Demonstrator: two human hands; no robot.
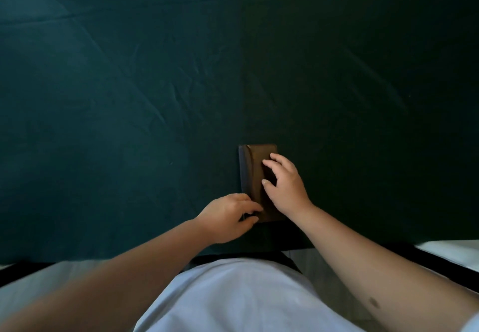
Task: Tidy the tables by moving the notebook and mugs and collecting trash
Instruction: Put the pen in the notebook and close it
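A brown notebook [253, 166] with a dark spine on its left side lies flat on the table near the front edge. My left hand [228, 216] pinches the notebook's near left corner between thumb and fingers. My right hand [285, 185] rests on top of the cover, with spread fingers and the thumb touching it. The hands hide the notebook's near part. No mugs or trash are in view.
A dark green cloth [155, 98] with light creases covers the whole table. The table's front edge runs just before my white shirt [233, 295]. A white surface [451, 254] shows at the lower right beyond a dark strip.
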